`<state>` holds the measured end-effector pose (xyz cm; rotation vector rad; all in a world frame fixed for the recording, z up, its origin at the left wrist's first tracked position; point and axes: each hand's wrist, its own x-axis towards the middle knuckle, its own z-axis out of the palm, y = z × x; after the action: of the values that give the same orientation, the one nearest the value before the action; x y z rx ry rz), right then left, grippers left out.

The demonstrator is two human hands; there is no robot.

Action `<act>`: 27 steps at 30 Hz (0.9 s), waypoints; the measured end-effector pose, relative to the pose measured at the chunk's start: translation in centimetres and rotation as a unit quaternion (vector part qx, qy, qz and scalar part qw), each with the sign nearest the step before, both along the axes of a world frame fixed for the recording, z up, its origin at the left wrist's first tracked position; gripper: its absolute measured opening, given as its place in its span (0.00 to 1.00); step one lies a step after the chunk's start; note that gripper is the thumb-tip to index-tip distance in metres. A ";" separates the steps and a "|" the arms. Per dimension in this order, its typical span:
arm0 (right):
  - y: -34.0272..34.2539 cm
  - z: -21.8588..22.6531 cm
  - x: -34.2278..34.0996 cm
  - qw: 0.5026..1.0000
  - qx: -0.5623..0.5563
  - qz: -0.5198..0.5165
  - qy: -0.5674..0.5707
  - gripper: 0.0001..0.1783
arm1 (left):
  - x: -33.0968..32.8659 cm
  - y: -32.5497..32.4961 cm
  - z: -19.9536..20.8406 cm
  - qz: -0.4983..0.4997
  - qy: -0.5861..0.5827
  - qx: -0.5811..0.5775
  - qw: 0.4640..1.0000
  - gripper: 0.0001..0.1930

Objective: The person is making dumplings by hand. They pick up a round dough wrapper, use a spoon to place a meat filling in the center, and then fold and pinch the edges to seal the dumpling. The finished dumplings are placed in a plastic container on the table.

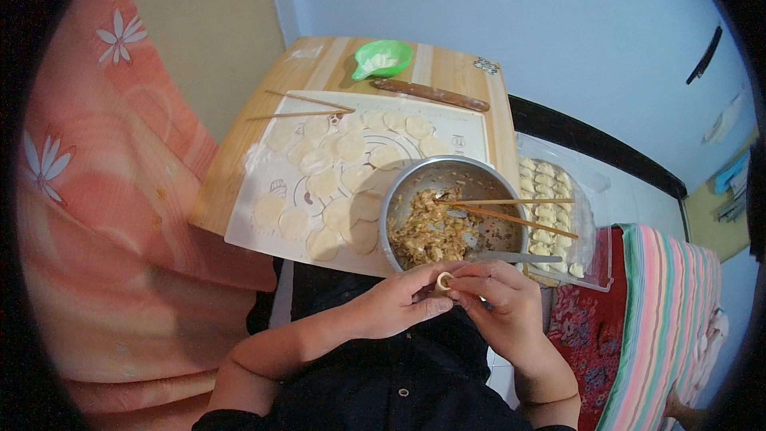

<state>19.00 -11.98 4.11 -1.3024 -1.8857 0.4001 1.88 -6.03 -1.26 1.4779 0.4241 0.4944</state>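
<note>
Just in front of the metal bowl's near rim, my left hand [399,301] and my right hand [504,301] meet around a partly folded dumpling [442,282]. The left fingers and thumb cradle its pale wrapper while the right fingertips pinch its edge. Most of the dumpling is hidden by my fingers. The metal bowl [388,227] holds chopped brownish filling [427,231]. A pair of chopsticks [519,201] and a metal utensil handle [519,257] rest across its right rim. Left of the bowl, several round dough wrappers [323,183] lie on a white mat [243,223].
The wooden table [231,160] also carries a green bowl [383,59] of white flour, a rolling pin [431,95] and another pair of chopsticks [307,113]. At right, a clear plastic tray [594,231] holds rows of dumplings [545,191]. An orange curtain [120,215] hangs at left.
</note>
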 end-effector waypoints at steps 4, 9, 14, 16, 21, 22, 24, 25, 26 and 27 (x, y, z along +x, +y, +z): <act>-0.2 0.0 -0.4 0.998 -0.018 -0.041 0.042 0.10 | 0.2 -0.1 0.1 0.017 -0.008 -0.016 1.000 0.20; -0.4 -0.3 -0.5 0.996 -0.023 -0.067 0.048 0.12 | 0.2 -0.2 0.1 0.034 -0.002 0.015 0.999 0.19; -0.5 0.2 -0.8 0.994 -0.051 -0.079 0.051 0.13 | 0.1 0.0 -0.3 0.039 0.006 0.028 0.999 0.19; -0.2 1.1 -0.8 0.997 -0.012 -0.076 0.015 0.13 | -0.1 0.2 0.0 0.041 0.032 0.037 0.998 0.19; 0.7 1.1 -0.2 1.000 -0.024 0.006 -0.008 0.11 | 0.0 0.1 -0.2 0.062 0.018 0.067 0.996 0.19; 0.8 1.1 -0.2 0.999 -0.032 0.010 -0.014 0.10 | -0.1 0.1 0.0 0.057 0.038 0.078 0.995 0.19; 1.0 1.0 -0.3 0.999 -0.039 0.014 -0.024 0.09 | -0.3 0.3 0.4 0.045 0.080 0.102 0.991 0.19; 1.0 1.0 -0.3 0.999 -0.037 0.015 -0.029 0.09 | -0.4 0.3 0.3 0.047 0.077 0.115 0.989 0.19; 1.1 1.0 -0.4 0.999 -0.036 0.017 -0.033 0.08 | -0.5 0.2 0.2 0.050 0.075 0.126 0.988 0.19; 1.1 1.0 -0.5 0.999 -0.032 0.018 -0.040 0.08 | -0.6 0.2 0.1 0.054 0.073 0.138 0.986 0.19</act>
<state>18.53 -10.89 5.10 -1.3448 -1.9800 0.4362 1.29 -5.87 -1.18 1.7718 0.5722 0.5487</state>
